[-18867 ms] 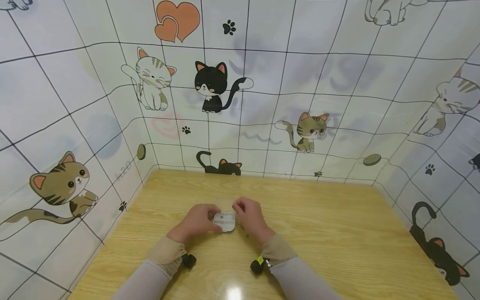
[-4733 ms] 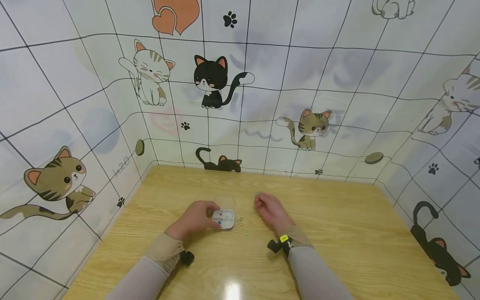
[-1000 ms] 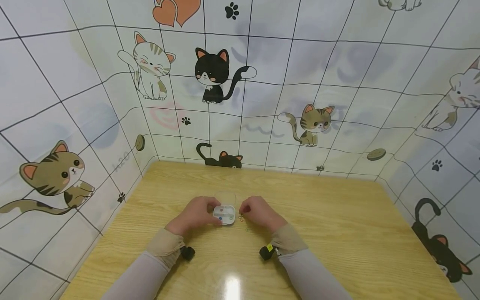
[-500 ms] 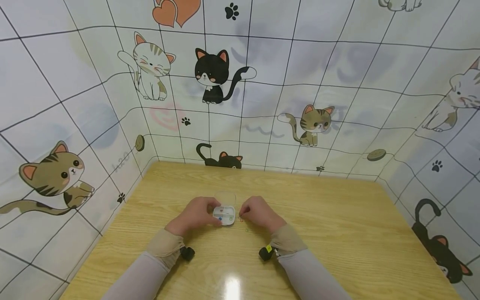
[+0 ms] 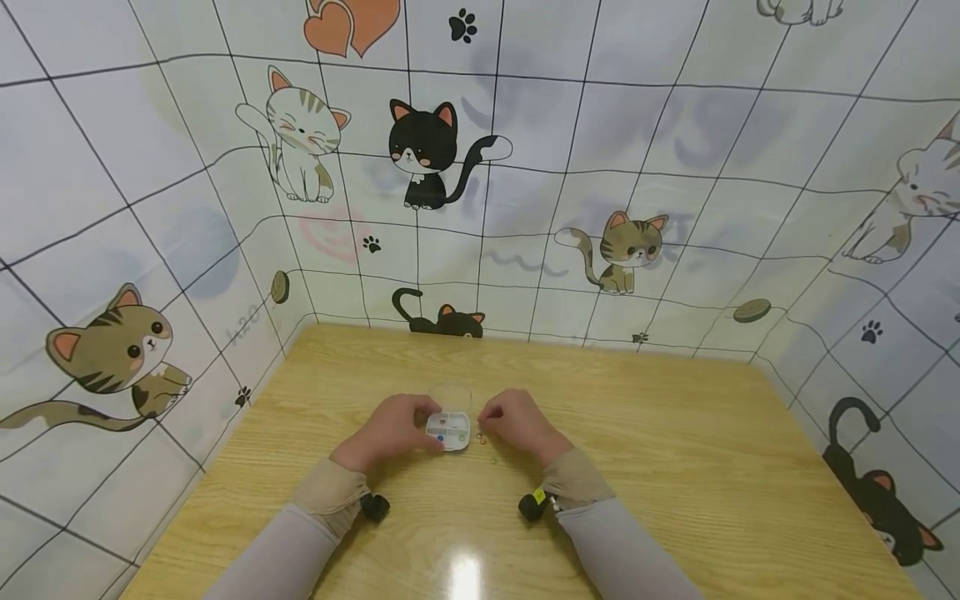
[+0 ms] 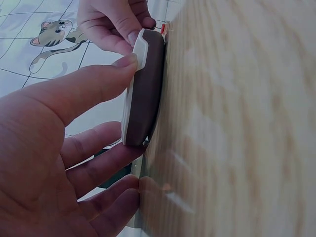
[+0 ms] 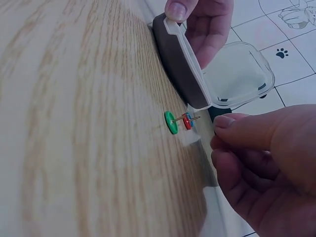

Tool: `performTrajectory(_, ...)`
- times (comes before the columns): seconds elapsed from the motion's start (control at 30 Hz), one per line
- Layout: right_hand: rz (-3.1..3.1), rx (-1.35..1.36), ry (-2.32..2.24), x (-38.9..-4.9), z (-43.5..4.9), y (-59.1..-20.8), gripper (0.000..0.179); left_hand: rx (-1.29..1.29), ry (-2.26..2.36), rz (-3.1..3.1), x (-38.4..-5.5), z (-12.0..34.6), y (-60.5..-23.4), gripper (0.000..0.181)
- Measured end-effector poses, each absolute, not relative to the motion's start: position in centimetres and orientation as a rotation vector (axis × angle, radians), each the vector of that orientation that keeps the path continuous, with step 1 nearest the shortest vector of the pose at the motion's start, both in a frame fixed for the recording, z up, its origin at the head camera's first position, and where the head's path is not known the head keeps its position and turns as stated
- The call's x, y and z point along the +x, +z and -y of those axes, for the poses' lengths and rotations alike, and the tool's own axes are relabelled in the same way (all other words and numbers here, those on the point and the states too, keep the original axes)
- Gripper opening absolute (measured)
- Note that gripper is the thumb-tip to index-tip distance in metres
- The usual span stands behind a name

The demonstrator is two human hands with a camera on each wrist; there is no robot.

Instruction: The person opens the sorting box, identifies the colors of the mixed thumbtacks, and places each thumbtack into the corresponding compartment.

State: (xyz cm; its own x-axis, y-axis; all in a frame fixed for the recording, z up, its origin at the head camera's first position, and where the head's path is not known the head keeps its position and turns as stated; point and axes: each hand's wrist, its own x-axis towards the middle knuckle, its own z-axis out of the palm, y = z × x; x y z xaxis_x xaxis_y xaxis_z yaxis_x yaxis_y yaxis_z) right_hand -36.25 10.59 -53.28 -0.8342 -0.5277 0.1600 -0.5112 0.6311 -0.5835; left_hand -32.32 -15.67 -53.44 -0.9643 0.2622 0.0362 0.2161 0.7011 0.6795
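Observation:
My left hand grips a small compartment case at its left side, thumb on its rim. It is white inside with a dark outer shell, and its clear lid is swung back. Small red, blue and green pieces lie in separate compartments. Just right of the case, several thumbtacks are on the table, among them a green one and a red one with a blue one partly behind it. My right hand is curled beside them, thumb against index finger; I cannot tell whether a tack is between them.
The wooden table meets a cat-patterned wall covering at the back and sides. Black cameras, the left one and the right one, sit on the wrists.
Since 4.7 s ago, my right hand has come left to the tacks, and a green piece has appeared in the front right compartment. A blue piece joined the red one before that. The left hand stays put.

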Motion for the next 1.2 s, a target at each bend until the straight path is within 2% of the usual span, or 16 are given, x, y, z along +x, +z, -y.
performTrajectory(0.17, -2.827, -0.851, -1.088, -36.3, -10.7, -53.4, 0.01, 0.392, 1.108, -2.844, -32.3, 15.6, -53.3, 0.051)
performTrajectory(0.4, -2.721, -0.509, -1.417, -36.8, -10.7, -53.5, 0.011, 0.383, 1.108, -2.844, -32.4, 15.5, -53.4, 0.051)
performTrajectory(0.53, -2.652, -0.422, -1.56, -37.1, -10.9, -53.6, 0.014, 0.382, 1.113, -2.842, -32.4, 15.5, -53.4, 0.051)
performTrajectory(1.2, -1.804, 0.012, -2.273, -38.5, -11.3, -54.6, 0.033, 0.422, 1.086, -2.866, -32.4, 15.7, -53.7, 0.052)
